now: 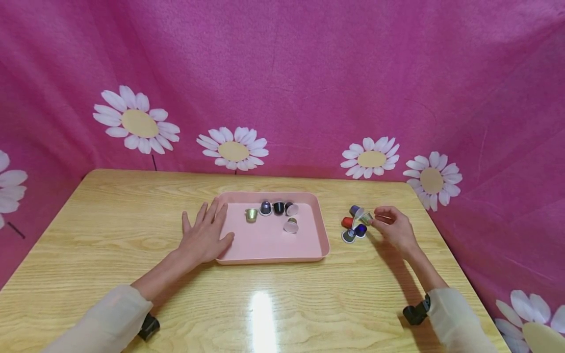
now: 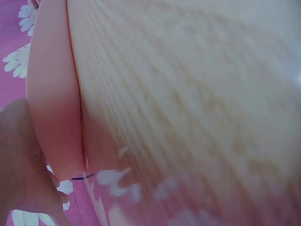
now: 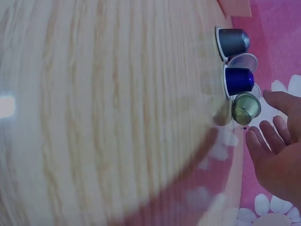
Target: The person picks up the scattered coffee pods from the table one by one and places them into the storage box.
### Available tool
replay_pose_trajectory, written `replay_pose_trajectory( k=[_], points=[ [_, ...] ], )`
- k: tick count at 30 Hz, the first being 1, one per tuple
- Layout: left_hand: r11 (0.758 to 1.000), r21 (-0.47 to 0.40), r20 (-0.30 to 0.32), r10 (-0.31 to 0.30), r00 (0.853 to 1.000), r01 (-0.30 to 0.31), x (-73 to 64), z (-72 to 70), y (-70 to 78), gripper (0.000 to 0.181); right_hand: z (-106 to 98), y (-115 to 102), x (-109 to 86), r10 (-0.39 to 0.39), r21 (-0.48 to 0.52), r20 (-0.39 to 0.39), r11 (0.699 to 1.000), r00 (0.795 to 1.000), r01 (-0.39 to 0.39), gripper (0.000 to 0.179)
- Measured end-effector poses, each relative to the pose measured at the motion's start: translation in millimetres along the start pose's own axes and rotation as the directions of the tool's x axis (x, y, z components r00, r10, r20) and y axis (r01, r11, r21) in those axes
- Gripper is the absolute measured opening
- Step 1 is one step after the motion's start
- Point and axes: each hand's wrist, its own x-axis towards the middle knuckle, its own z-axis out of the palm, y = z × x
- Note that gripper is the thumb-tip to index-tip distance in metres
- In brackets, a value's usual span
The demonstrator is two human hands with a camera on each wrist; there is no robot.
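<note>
My left hand [image 1: 200, 240] lies with spread fingers over the left rim of a pink tray [image 1: 260, 249]. In the tray are several coffee capsules, among them a gold-green capsule [image 1: 251, 215], a black capsule [image 1: 278, 208] and one lying with its pale lid [image 1: 291, 226] toward me. To the right of the tray, my right hand [image 1: 395, 230] hovers beside a small cluster, its loosely bent fingers nearest a green capsule [image 3: 246, 109]. A gap shows between them in the right wrist view. Around it lie a red capsule [image 1: 347, 222], a dark blue capsule [image 3: 239, 80] and a grey capsule [image 3: 233, 43].
The wooden table [image 1: 318, 304] carries everything. A magenta cloth [image 1: 282, 88] with white daisies hangs behind and along the sides. Black wrist cameras sit at both cuffs, the right camera [image 1: 416, 312] low over the table.
</note>
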Motion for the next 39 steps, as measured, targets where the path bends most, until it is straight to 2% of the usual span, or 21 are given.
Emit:
replay_pose_trajectory(
  k=[13,20,39],
  points=[
    [1.0,0.004,-0.005,0.009,1.0,-0.009,0.4,1.4,-2.0,0.079,4,14,7.4,0.013,-0.037,0.0,0.999,1.0,-0.013,0.047],
    [1.0,0.009,-0.004,0.009,1.0,-0.009,0.2,1.1,-1.7,0.079,5,15,10.8,0.011,-0.112,0.007,0.994,1.0,-0.01,0.046],
    [1.0,0.012,0.007,0.004,1.0,-0.004,0.6,-0.7,0.2,0.079,11,17,20.4,0.036,-0.129,-0.003,0.991,0.999,-0.036,0.043]
  ],
)
